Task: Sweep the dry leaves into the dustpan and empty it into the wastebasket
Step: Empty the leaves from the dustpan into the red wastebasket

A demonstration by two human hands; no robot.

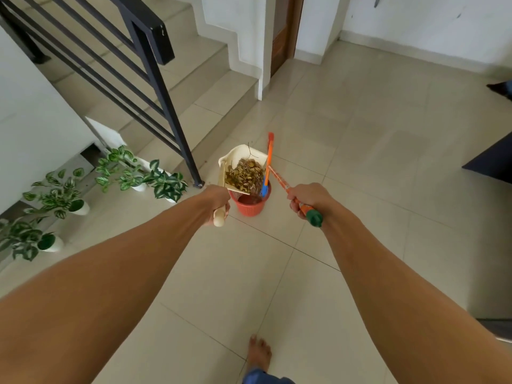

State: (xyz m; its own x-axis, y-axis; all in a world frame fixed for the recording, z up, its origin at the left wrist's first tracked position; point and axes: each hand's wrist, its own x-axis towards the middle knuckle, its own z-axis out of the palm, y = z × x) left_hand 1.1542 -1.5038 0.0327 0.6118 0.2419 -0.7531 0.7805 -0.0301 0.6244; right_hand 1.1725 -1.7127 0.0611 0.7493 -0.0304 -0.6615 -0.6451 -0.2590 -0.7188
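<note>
Sweeping done, emptying under way.
Left hand grips the dustpan, dry leaves inside, tipped over the wastebasket just ahead; right hand clasps the broom.

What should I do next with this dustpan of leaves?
Probably tilt the cream plastic dustpan further: its lip sits over the red mesh wastebasket, yet the pile of dry brown leaves is still inside. The left hand holds its handle.
</note>
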